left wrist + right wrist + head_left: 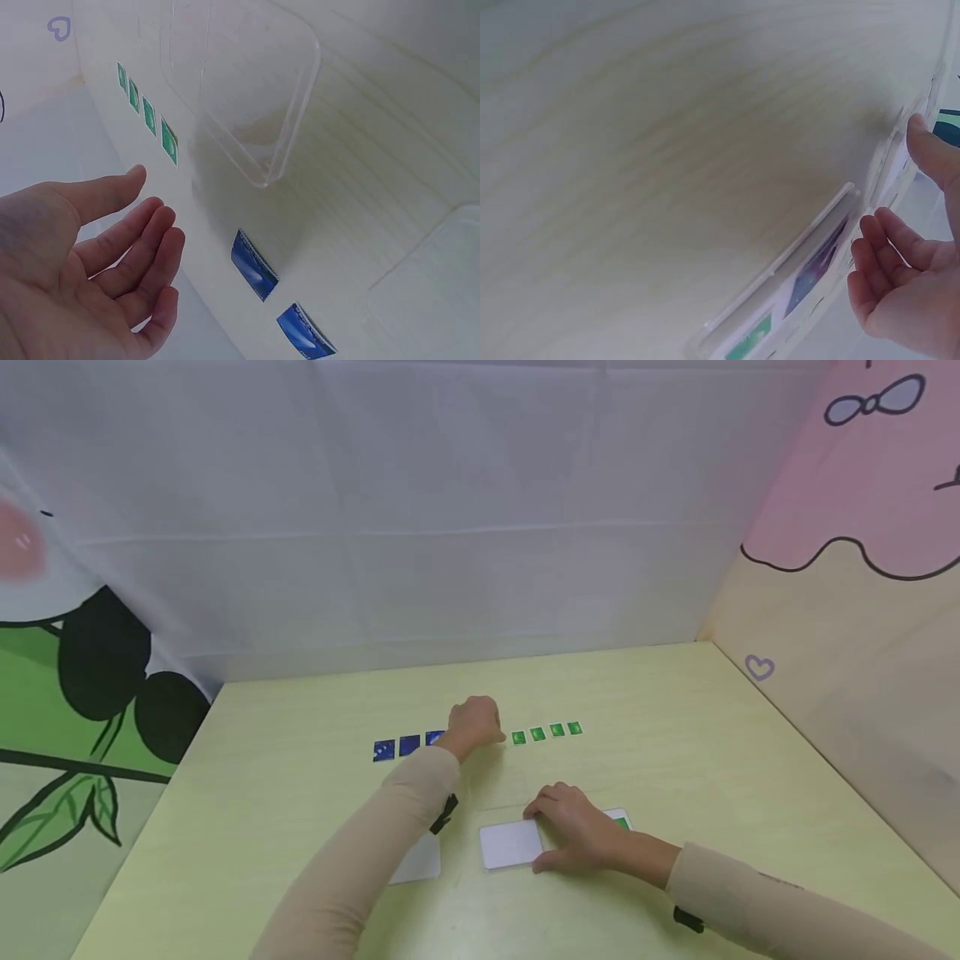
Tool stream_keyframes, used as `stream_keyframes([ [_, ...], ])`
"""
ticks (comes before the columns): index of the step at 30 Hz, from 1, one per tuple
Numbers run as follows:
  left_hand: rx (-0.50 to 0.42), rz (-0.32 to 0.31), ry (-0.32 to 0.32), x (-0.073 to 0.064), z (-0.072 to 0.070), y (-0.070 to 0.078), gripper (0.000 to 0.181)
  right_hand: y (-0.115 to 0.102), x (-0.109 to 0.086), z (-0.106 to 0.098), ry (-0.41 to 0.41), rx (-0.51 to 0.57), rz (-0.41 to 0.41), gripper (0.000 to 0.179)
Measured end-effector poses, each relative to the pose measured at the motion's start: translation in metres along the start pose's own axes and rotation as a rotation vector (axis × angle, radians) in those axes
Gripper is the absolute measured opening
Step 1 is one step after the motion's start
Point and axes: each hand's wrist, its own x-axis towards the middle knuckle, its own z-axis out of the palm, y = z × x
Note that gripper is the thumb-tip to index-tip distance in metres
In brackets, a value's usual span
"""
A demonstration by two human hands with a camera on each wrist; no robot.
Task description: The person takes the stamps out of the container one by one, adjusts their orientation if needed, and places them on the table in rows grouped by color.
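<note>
Apparently the L hand is at the far row on the desk, in the gap btwn three visible blue picture cards (nearest one partly hidden) & four green picture cards. Its fingers are loosely bent, thumb apart; no card shows in them. R hand has thumb & fingers spread about the R end of a flat white case; can't tell if it's pressing. Clear plastic tray lies nearer than the rows. Step in hand is prob. laying out/lining up the row; next move likely calls for a light fingertip pinch on one small card, w/o nudging its neighbours.
</note>
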Motion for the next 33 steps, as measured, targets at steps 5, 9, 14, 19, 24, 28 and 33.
stream_keyframes([
  [5,-0.030,0.016,0.005,-0.006,-0.001,0.002,0.016,0.004,-0.002,-0.003,0.021,-0.002,0.001,0.058],
  [9,-0.044,0.048,-0.007,-0.013,-0.001,0.005,0.016,0.008,-0.006,-0.006,0.026,-0.010,-0.013,0.057],
  [14,-0.094,0.075,-0.020,-0.021,-0.001,0.008,0.015,0.011,-0.010,-0.010,0.014,0.022,-0.011,0.054],
  [19,-0.131,0.096,-0.019,-0.026,0.000,0.008,0.014,0.016,-0.015,-0.014,0.020,0.035,-0.018,0.051],
  [24,-0.167,0.092,-0.035,-0.028,0.004,0.007,0.014,0.023,-0.020,-0.016,0.028,0.042,-0.011,0.049],
  [28,-0.184,0.104,-0.042,-0.030,0.008,0.007,0.014,0.027,-0.023,-0.017,0.025,0.055,0.014,0.050],
  [33,-0.189,0.135,-0.047,-0.036,0.008,0.010,0.015,0.032,-0.027,-0.018,0.038,0.053,0.012,0.052],
])
